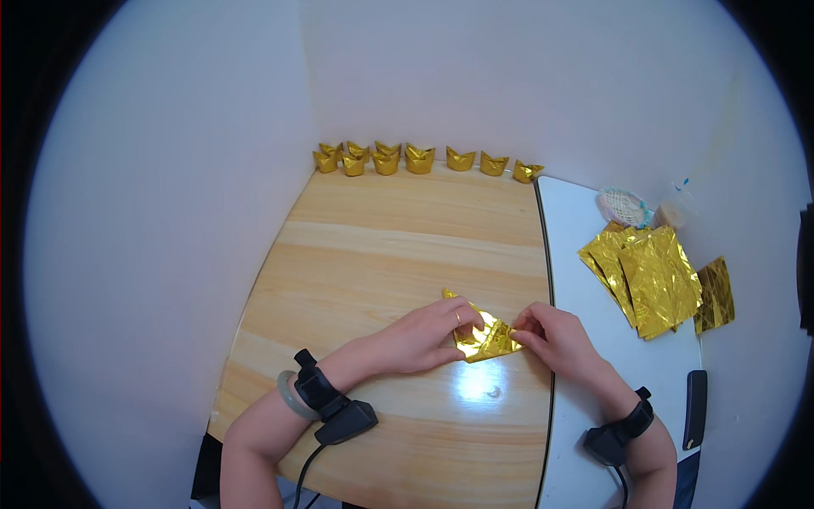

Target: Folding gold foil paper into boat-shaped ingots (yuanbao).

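Where the left forearm comes in: pale green bangle [292,397] and black wrist device [326,400], cable trailing toward the lower edge.
Boat-shaped foil ingots [420,159]: along the far edge of the wood-grain tabletop [365,263], doubled at the left, single toward the right; well beyond both hands.
Left hand [424,339]: over the sheet's left part, thumb at the near edge, fingers arched across the top, a ring on one; holding foil, moderately spread.
Gold foil sheet [490,342]: on the wood, between the hands, partly folded. Visible length slants from a raised far-left corner to a near-right end; some hidden under the left hand.
Right hand [555,339]: thumb and forefinger pinched narrow on the right end, so foil lies directly left of these fingertips. Both hands touch it; the right is nearer the creased end.
Foil stack [661,280]: right of the right hand, well apart, on the white surface [593,365].
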{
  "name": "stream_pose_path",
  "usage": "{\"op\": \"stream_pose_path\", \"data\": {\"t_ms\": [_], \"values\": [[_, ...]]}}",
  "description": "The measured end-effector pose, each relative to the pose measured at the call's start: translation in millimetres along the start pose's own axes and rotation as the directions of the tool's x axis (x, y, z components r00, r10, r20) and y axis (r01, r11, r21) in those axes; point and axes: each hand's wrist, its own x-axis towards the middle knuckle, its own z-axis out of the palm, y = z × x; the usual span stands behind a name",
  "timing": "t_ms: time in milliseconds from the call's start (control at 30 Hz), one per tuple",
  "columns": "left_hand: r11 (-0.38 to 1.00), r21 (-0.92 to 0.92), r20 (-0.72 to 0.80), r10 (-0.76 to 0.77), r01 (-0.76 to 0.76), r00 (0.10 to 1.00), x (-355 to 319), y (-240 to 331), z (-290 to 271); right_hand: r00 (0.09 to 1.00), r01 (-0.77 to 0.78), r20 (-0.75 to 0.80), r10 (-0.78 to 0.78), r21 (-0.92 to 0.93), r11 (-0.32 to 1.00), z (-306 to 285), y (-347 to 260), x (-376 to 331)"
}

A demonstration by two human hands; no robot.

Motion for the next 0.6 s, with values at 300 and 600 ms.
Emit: {"op": "stream_pose_path", "data": {"t_ms": [300,600], "values": [[0.985,0.116,0.085,0.120,-0.129,0.989,0.6,-2.2,0.1,0.991,0.079,-0.111,-0.079,-0.012,0.997,9.6,3.2,-1.9],[0.990,0.118,0.012,-0.080,0.078,0.997,6.0,0.9,8.0,0.988,0.082,-0.123,-0.090,-0.070,0.994,10.4,3.4,-1.7]]}}
